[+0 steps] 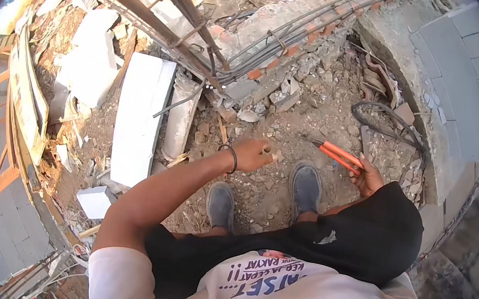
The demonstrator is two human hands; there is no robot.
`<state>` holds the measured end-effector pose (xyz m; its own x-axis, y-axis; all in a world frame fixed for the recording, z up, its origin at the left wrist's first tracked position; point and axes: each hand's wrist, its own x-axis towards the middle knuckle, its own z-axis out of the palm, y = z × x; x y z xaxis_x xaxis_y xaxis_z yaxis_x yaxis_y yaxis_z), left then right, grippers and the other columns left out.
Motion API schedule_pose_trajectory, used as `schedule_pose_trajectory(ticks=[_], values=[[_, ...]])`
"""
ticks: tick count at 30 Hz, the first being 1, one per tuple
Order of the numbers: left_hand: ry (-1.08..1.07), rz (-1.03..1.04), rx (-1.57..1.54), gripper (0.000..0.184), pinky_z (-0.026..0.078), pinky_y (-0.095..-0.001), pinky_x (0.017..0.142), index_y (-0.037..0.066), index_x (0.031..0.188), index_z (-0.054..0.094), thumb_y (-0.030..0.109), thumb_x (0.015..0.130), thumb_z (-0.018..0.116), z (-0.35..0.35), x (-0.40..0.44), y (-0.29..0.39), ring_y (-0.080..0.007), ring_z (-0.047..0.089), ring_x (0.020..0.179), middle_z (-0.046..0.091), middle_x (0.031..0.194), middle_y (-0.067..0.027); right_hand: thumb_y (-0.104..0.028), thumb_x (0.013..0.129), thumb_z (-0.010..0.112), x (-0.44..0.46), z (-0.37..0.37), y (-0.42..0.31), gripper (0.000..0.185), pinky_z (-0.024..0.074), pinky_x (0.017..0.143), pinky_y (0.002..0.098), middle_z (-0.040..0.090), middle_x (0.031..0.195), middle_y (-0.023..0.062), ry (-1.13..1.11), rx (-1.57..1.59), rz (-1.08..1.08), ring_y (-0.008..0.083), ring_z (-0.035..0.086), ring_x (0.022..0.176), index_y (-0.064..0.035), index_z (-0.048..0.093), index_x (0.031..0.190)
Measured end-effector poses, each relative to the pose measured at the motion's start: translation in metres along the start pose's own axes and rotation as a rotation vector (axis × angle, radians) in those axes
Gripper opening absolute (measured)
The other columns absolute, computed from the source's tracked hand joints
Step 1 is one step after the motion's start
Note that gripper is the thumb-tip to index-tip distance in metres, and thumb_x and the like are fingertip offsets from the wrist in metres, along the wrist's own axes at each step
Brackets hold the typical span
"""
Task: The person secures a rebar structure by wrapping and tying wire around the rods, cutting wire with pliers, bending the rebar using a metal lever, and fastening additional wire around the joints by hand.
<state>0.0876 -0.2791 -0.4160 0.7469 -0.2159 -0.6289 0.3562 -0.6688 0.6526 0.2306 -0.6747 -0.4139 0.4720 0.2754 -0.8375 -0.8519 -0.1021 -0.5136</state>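
Red-handled pliers (341, 157) are held in my right hand (370, 179), beside my right knee, with their dark jaws pointing left over the rubble. My left hand (251, 155) hangs above the ground between and just beyond my feet, its fingers curled together. Whether something small is between those fingertips is too small to tell. A dark band circles my left wrist. Grey shoes (306, 188) stand on the dirt below both hands.
Steel bars (175, 38) rise at the upper left, joined by bundled rods (284, 37) along a broken brick edge. White panel (139, 118) lies left of my left hand. Looped cable (385, 123) rests at right. Wooden frames (2, 136) stand far left; block walls flank both sides.
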Motion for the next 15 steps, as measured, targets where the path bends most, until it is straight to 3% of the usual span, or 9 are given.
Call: schedule_pose_trajectory(ticks=[1, 3, 4, 7, 9, 11, 13, 15], values=[[-0.004, 0.001, -0.004, 0.054, 0.051, -0.044, 0.084, -0.003, 0.12, 0.065, 0.046, 0.098, 0.056, 0.002, -0.01, -0.004, -0.0364, 0.068, 0.095, 0.07, 0.099, -0.0243, -0.046, 0.101, 0.057, -0.008, 0.026, 0.001, 0.038, 0.054, 0.061, 0.0311, 0.064, 0.082, 0.0045, -0.009, 0.009, -0.011, 0.018, 0.065, 0.069, -0.0083, 0.061, 0.098], [-0.069, 0.006, -0.056, 0.051, 0.05, -0.0436, 0.084, -0.003, 0.118, 0.065, 0.044, 0.099, 0.055, 0.009, 0.012, 0.011, -0.0341, 0.067, 0.095, 0.07, 0.1, -0.0228, -0.049, 0.102, 0.053, 0.005, 0.008, 0.024, 0.042, 0.0541, 0.062, 0.0334, 0.063, 0.083, 0.0039, 0.042, 0.054, 0.06, 0.0187, 0.065, 0.071, -0.0079, 0.062, 0.101], [0.006, 0.091, -0.089, 0.05, 0.05, -0.0438, 0.083, -0.004, 0.117, 0.065, 0.042, 0.099, 0.055, 0.032, 0.03, -0.002, -0.0323, 0.067, 0.094, 0.069, 0.101, -0.021, -0.049, 0.102, 0.053, 0.011, -0.002, 0.033, 0.042, 0.0541, 0.062, 0.0334, 0.063, 0.083, 0.0039, 0.068, 0.077, 0.055, 0.0187, 0.065, 0.071, -0.0079, 0.062, 0.101], [0.011, 0.083, -0.189, 0.049, 0.05, -0.0424, 0.081, -0.005, 0.116, 0.064, 0.04, 0.098, 0.057, 0.053, 0.056, 0.026, -0.0299, 0.066, 0.091, 0.068, 0.098, -0.0199, -0.051, 0.103, 0.049, 0.028, -0.037, 0.056, 0.048, 0.0524, 0.064, 0.0339, 0.063, 0.085, 0.0044, 0.179, 0.1, 0.072, 0.0168, 0.062, 0.073, -0.0054, 0.063, 0.1], [-0.002, 0.094, -0.22, 0.047, 0.05, -0.0413, 0.08, -0.005, 0.115, 0.064, 0.039, 0.098, 0.057, 0.074, 0.061, 0.024, -0.0286, 0.066, 0.089, 0.068, 0.095, -0.0192, -0.052, 0.105, 0.045, 0.043, -0.062, 0.067, 0.053, 0.0506, 0.065, 0.0329, 0.063, 0.084, 0.0049, 0.387, -0.568, -0.212, 0.0145, 0.06, 0.075, -0.0028, 0.064, 0.097], [0.008, 0.092, -0.259, 0.046, 0.05, -0.0402, 0.079, -0.005, 0.114, 0.064, 0.037, 0.098, 0.058, 0.083, 0.063, 0.021, -0.0273, 0.065, 0.086, 0.067, 0.091, -0.0185, -0.051, 0.105, 0.044, 0.035, -0.065, 0.071, 0.054, 0.0492, 0.066, 0.032, 0.063, 0.08, 0.0046, 0.374, -0.502, -0.296, 0.0128, 0.059, 0.077, -0.0014, 0.064, 0.095], [-0.073, 0.059, -0.174, 0.043, 0.05, -0.0386, 0.078, -0.004, 0.113, 0.065, 0.035, 0.098, 0.059, 0.082, 0.062, 0.022, -0.0243, 0.065, 0.083, 0.067, 0.087, -0.017, -0.049, 0.105, 0.045, 0.001, -0.045, 0.045, 0.053, 0.0513, 0.066, 0.0334, 0.064, 0.076, 0.0068, 0.521, -0.38, -0.387, 0.016, 0.063, 0.077, -0.0011, 0.064, 0.094], [-0.066, 0.047, -0.211, 0.042, 0.05, -0.0388, 0.078, -0.004, 0.113, 0.065, 0.035, 0.098, 0.059, 0.081, 0.062, 0.024, -0.0241, 0.065, 0.082, 0.067, 0.086, -0.0164, -0.05, 0.105, 0.045, -0.03, -0.043, 0.013, 0.054, 0.0527, 0.066, 0.0346, 0.065, 0.079, 0.0088, 0.517, -0.206, -0.333, 0.0181, 0.064, 0.076, -0.0005, 0.064, 0.094]])
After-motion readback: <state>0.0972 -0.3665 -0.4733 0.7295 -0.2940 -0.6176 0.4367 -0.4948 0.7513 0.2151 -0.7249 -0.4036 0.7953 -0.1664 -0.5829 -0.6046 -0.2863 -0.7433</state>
